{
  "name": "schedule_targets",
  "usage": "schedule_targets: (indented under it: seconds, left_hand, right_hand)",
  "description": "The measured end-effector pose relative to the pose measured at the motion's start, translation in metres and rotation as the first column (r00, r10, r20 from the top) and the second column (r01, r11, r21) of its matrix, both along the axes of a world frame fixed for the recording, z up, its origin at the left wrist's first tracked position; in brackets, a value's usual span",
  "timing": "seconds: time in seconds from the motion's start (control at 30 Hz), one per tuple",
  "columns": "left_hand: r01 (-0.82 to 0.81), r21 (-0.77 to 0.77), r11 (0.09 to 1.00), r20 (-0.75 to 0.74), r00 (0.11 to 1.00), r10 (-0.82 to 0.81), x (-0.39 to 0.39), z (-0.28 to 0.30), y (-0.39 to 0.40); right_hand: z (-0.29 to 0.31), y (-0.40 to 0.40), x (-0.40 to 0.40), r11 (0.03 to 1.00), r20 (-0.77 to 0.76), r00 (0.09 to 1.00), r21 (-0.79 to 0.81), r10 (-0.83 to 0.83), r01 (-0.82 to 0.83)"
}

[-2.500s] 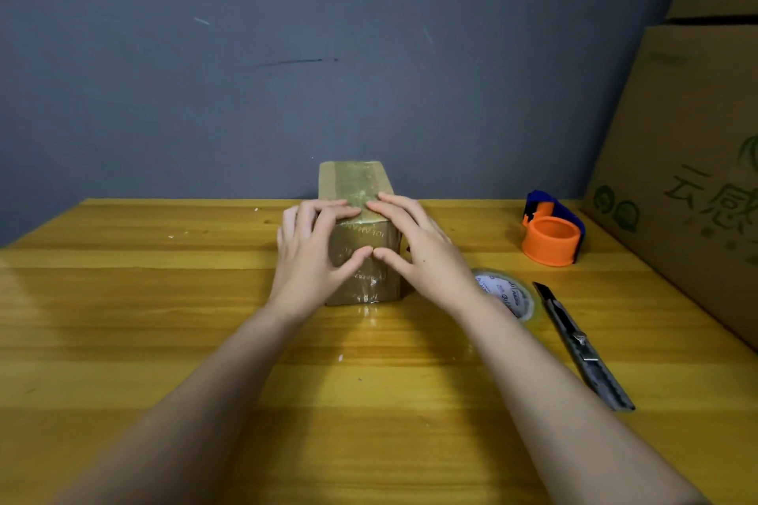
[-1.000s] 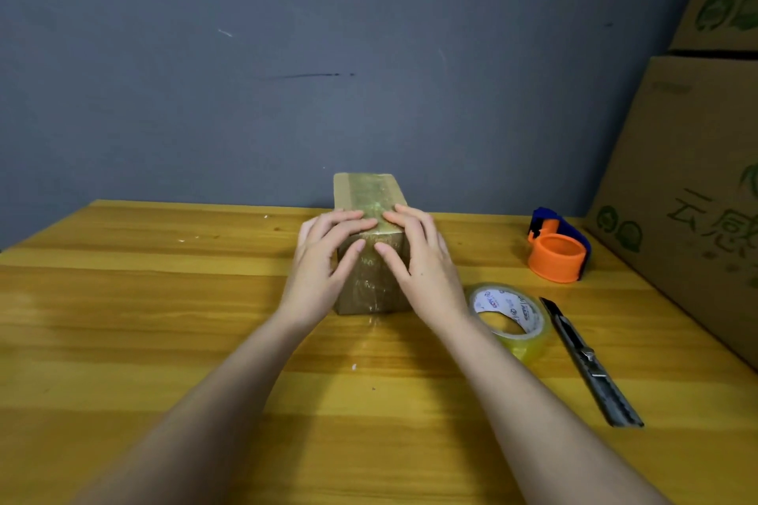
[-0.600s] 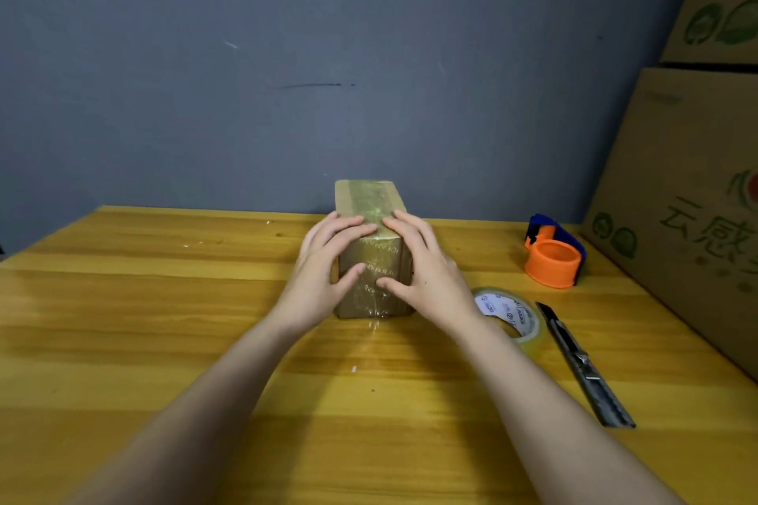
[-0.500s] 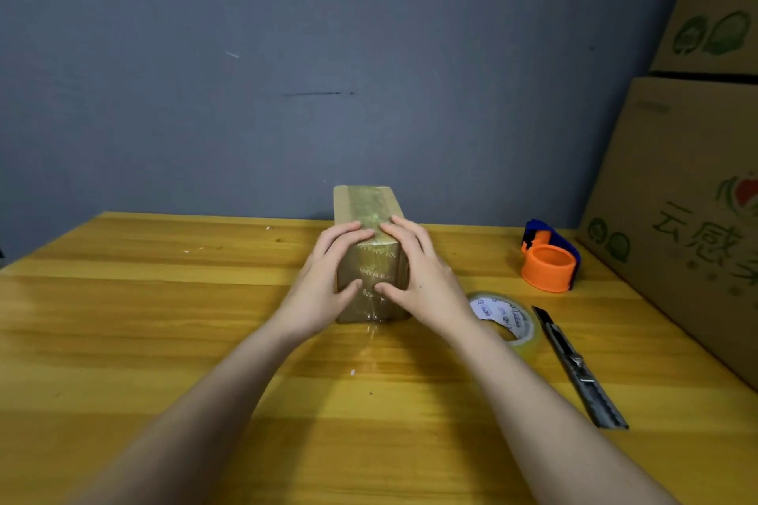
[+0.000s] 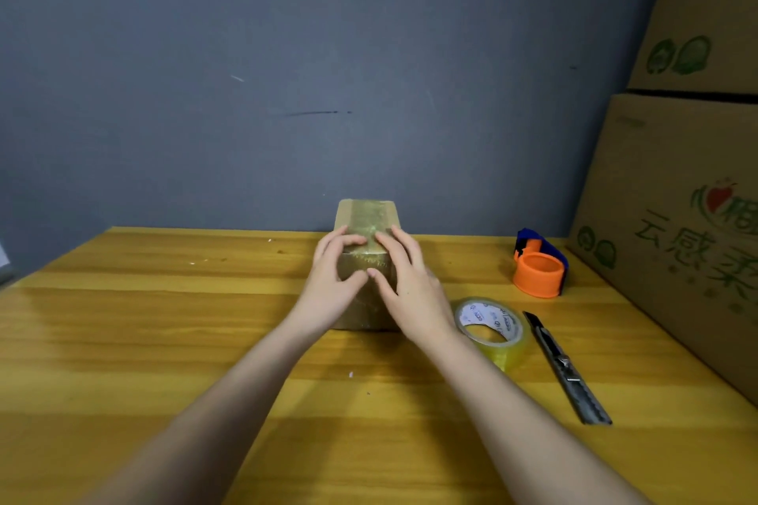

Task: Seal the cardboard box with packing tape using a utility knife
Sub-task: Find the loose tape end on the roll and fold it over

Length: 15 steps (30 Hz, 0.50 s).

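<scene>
Both hands laid flat on the near end of the small cardboard box, left hand and right hand side by side, fingers stretched over the top edge and thumbs nearly meeting on the front face; nothing pinched, nothing gripped, just open palms pressing. Probably placed so to rub the strip of tape down where it turns over the edge, smoothing it onto the cardboard and keeping the box from sliding on the wooden table while pressure goes on. Glossy tape showing along the top beyond the fingertips, running away toward the grey wall, so sealing of this seam judged close to finished, with only the pressing-down left here. Just right of the right wrist, the roll of clear tape lying flat, partly hidden by the forearm. Beside it, further right, the utility knife lying lengthwise on the table, untouched, blade end pointing away. Beyond those, up and to the right of the hands, an orange and blue tape dispenser. Large printed cartons stacked along the far right. Nothing between hands and box; roll near enough to the right forearm to be nudged on pulling back
</scene>
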<state>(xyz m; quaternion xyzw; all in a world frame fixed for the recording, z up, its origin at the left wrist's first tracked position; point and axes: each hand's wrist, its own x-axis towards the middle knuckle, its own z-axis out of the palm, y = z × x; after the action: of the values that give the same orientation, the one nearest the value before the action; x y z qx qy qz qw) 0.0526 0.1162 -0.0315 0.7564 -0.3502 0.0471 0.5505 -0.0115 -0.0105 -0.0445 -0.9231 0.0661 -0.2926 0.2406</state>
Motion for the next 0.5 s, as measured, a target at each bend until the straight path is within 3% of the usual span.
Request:
schedule_targets:
  seconds: [0.07,0.13,0.2,0.3,0.37,0.5]
  left_hand:
    - [-0.063,0.042,0.997,0.067,0.996,0.060,-0.003,0.000,0.002]
    - [-0.187,0.107,0.976,0.318,0.937,0.145,-0.011,-0.002,0.003]
    - [-0.264,0.106,0.959,0.578,0.801,0.157,-0.027,-0.004,-0.001]
    - [-0.175,0.113,0.978,0.789,0.614,0.019,-0.052,-0.012,-0.020]
    - [-0.096,0.248,0.964,0.812,0.563,-0.152,-0.066,-0.021,-0.036]
    - [-0.105,0.425,0.899,0.726,0.633,-0.269,-0.082,-0.041,-0.065]
  right_hand:
    - [0.003,-0.002,-0.003,1.000,-0.007,1.000,-0.007,0.014,-0.014]
    - [0.006,-0.008,-0.009,1.000,0.020,1.000,-0.006,0.023,-0.023]
    - [0.009,-0.018,-0.018,1.000,0.065,0.998,-0.029,0.004,-0.002]
    - [0.011,-0.039,-0.035,0.989,0.088,0.993,-0.118,-0.076,0.086]
    - [0.008,-0.057,-0.047,0.974,0.119,0.980,-0.142,-0.159,0.175]
    - [-0.008,-0.088,-0.069,0.957,0.190,0.938,0.016,-0.289,0.291]
